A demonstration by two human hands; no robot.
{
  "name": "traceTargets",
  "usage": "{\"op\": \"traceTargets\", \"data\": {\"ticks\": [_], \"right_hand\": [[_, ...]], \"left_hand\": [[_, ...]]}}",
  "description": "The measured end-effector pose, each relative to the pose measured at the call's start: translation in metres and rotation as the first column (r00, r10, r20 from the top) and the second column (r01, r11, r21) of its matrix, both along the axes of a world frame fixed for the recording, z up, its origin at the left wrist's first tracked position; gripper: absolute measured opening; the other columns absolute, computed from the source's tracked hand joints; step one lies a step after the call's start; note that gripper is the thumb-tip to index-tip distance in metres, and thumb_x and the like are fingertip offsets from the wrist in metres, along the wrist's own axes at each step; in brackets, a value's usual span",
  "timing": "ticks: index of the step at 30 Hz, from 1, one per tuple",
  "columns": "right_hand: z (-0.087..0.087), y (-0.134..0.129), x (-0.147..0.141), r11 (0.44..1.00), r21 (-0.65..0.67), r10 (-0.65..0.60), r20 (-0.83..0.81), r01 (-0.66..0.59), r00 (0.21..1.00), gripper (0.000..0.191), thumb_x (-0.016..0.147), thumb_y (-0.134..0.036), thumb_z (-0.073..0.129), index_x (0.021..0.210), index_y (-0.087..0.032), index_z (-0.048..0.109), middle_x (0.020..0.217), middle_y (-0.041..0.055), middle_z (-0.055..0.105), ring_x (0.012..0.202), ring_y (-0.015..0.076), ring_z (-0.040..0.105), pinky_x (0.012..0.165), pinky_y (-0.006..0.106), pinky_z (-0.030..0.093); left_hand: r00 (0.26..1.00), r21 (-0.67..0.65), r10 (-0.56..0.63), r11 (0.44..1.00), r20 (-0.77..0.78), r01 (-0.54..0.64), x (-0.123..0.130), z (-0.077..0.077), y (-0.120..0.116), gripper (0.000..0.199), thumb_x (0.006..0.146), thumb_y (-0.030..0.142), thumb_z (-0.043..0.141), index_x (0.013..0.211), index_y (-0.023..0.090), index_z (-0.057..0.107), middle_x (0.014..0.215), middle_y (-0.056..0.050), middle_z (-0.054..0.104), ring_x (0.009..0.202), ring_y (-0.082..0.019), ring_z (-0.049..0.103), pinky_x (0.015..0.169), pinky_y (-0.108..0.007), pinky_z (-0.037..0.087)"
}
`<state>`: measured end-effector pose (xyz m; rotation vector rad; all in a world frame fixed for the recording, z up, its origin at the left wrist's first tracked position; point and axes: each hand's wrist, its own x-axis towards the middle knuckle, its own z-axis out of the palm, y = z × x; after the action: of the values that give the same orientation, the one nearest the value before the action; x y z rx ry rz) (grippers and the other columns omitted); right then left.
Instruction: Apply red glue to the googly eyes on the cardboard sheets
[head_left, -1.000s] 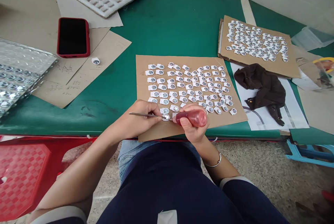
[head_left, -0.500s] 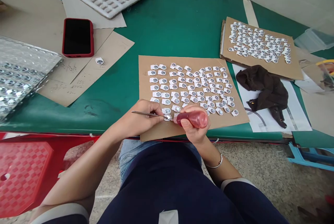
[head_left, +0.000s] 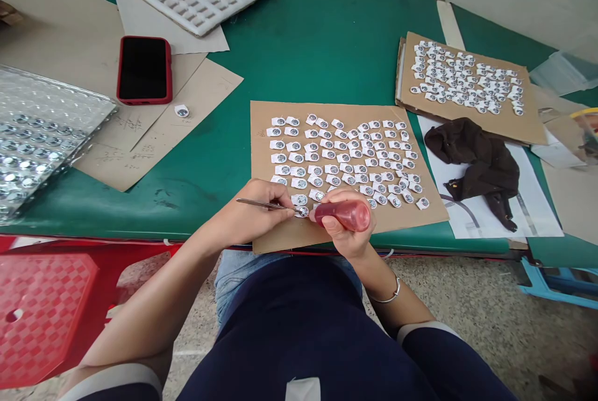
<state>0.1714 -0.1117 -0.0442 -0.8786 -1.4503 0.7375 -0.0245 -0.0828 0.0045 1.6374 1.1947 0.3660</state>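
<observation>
The left hand (head_left: 256,208), angled in from the left, pinches a slim metal tool (head_left: 261,203) by the near-left corner of the cardboard sheet (head_left: 275,240); the right hand (head_left: 349,238) wraps a red bottle (head_left: 346,213) just beside it; white-tabbed discs (head_left: 332,169) crowd the sheet beyond, with dark cloth (head_left: 490,174) past its right edge; the bottle's long axis roughly follows the near edge of the table (head_left: 327,52), nozzle (head_left: 313,215) pointing left

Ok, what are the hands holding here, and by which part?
The left hand holds a slim silver metal tool toward its tip; the right hand holds a rounded, translucent red bottle around its body.
</observation>
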Motion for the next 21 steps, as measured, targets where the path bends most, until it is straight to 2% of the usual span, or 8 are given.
{"op": "traceTargets", "data": {"ticks": [8, 11, 14, 16, 19, 21], "right_hand": [[0.000, 0.000, -0.001, 1.000, -0.013, 0.003, 0.005, -0.003, 1.000, 0.027, 0.073, -0.034, 0.071, 0.093, -0.022, 0.058, 0.081, 0.0024, 0.061, 0.075, 0.0174, 0.060, 0.067, 0.035, 0.054], [0.005, 0.003, 0.001, 0.997, -0.073, -0.030, -0.068, 0.025, 0.997, 0.027, 0.077, -0.043, 0.065, 0.092, -0.024, 0.053, 0.080, 0.0010, 0.057, 0.069, 0.0152, 0.060, 0.055, 0.030, 0.054], [0.022, 0.016, 0.009, 0.984, -0.154, -0.113, -0.178, 0.086, 0.978, 0.028, 0.085, -0.052, 0.048, 0.093, -0.026, 0.046, 0.081, -0.0001, 0.051, 0.058, 0.0111, 0.057, 0.042, 0.024, 0.047], [0.040, 0.030, 0.015, 0.974, -0.196, -0.152, -0.220, 0.109, 0.963, 0.028, 0.087, -0.054, 0.040, 0.094, -0.026, 0.044, 0.081, 0.0006, 0.049, 0.054, 0.0098, 0.054, 0.040, 0.024, 0.044], [0.063, 0.053, 0.021, 0.968, -0.236, -0.145, -0.228, 0.090, 0.963, 0.029, 0.088, -0.053, 0.039, 0.096, -0.026, 0.045, 0.083, 0.0028, 0.051, 0.054, 0.0110, 0.056, 0.040, 0.026, 0.043], [0.069, 0.063, 0.019, 0.975, -0.212, -0.109, -0.200, 0.066, 0.974, 0.029, 0.088, -0.053, 0.041, 0.097, -0.026, 0.046, 0.084, 0.0027, 0.052, 0.054, 0.0113, 0.057, 0.039, 0.026, 0.042]], "left_hand": [[0.999, -0.050, 0.030, 0.998, 0.031, -0.028, -0.001, -0.002, 0.000, 0.012, 0.075, 0.025, 0.059, 0.071, 0.015, 0.065, 0.069, -0.001, 0.066, 0.066, -0.014, 0.057, 0.057, -0.023, 0.040], [0.998, -0.063, 0.043, 0.997, 0.043, -0.041, -0.001, -0.003, 0.000, 0.011, 0.076, 0.025, 0.060, 0.072, 0.015, 0.065, 0.071, -0.002, 0.067, 0.067, -0.014, 0.058, 0.058, -0.023, 0.042], [0.990, -0.080, 0.064, 0.995, 0.124, -0.054, -0.004, -0.003, -0.001, 0.012, 0.074, 0.027, 0.064, 0.072, 0.015, 0.066, 0.075, -0.004, 0.068, 0.070, -0.016, 0.061, 0.059, -0.024, 0.044], [0.972, -0.075, 0.140, 0.989, 0.188, -0.128, -0.007, -0.003, -0.003, 0.015, 0.073, 0.029, 0.067, 0.073, 0.015, 0.066, 0.078, -0.006, 0.069, 0.072, -0.017, 0.062, 0.061, -0.025, 0.046], [0.942, 0.044, 0.282, 0.955, 0.179, -0.294, -0.008, -0.005, -0.010, 0.019, 0.073, 0.033, 0.068, 0.077, 0.015, 0.066, 0.081, -0.007, 0.070, 0.074, -0.018, 0.063, 0.062, -0.026, 0.047], [0.941, 0.169, 0.319, 0.927, 0.115, -0.335, -0.006, -0.008, -0.017, 0.018, 0.076, 0.033, 0.066, 0.079, 0.016, 0.066, 0.082, -0.006, 0.070, 0.074, -0.018, 0.063, 0.062, -0.026, 0.047]]}}
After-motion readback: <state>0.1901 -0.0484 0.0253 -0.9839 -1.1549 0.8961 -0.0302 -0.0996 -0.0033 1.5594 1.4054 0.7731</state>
